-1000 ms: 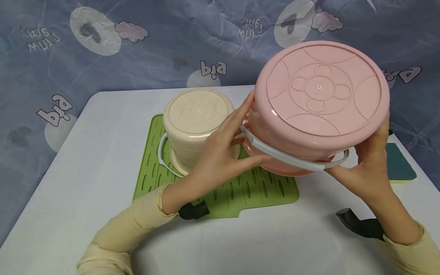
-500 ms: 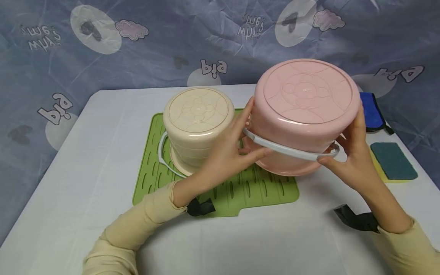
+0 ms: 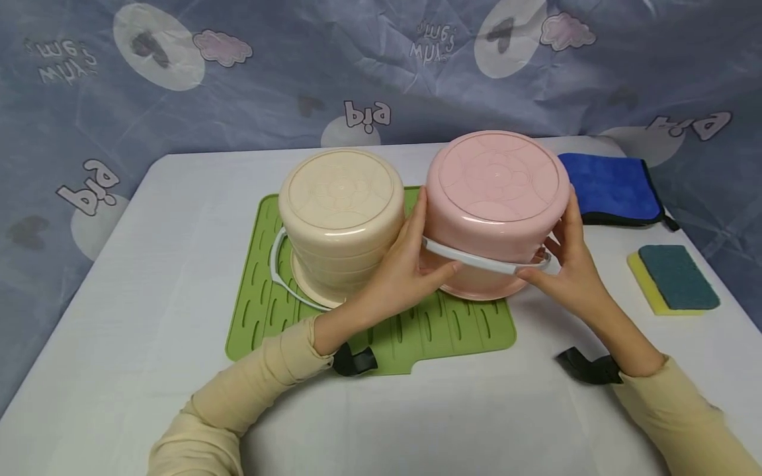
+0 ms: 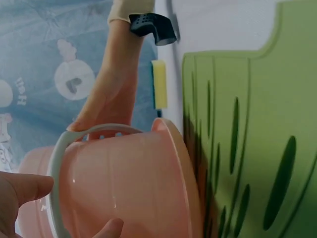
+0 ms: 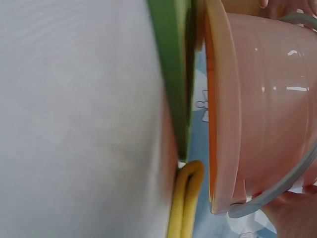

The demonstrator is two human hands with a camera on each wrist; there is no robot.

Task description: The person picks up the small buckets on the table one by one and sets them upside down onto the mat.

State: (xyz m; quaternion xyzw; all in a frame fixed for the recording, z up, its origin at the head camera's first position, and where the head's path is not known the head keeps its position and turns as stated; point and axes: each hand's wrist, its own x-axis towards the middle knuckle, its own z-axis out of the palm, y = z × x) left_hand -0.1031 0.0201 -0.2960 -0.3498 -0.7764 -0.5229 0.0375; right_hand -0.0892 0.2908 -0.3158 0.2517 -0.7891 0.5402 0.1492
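Observation:
A pink bucket [image 3: 497,178] is held upside down over the right part of a green draining mat [image 3: 458,330]. My left hand [image 3: 401,271] grips its left side, with the thumb by the pale grey handle [image 4: 57,173]. On the other side my right hand [image 3: 571,271] holds the bucket, thumb at the handle's right end. In the right wrist view a gap shows between the bucket's rim [image 5: 225,114] and the mat's edge [image 5: 173,74]. To the left, a cream bucket [image 3: 342,192] stands upside down on the mat, its handle hanging down; my left forearm partly covers it.
A blue cloth [image 3: 613,188] with dark edging lies at the back right. Nearer sits a green and yellow sponge [image 3: 678,281]. A patterned blue sheet [image 3: 268,99] hangs behind the white table [image 3: 149,277]. Black straps [image 3: 354,360] stick out from both wrists.
Both hands have brought the pink bucket down and to the left, toward the mat beside the cream bucket. Its base has tilted back to face upward. The blue cloth and sponge have come into view.

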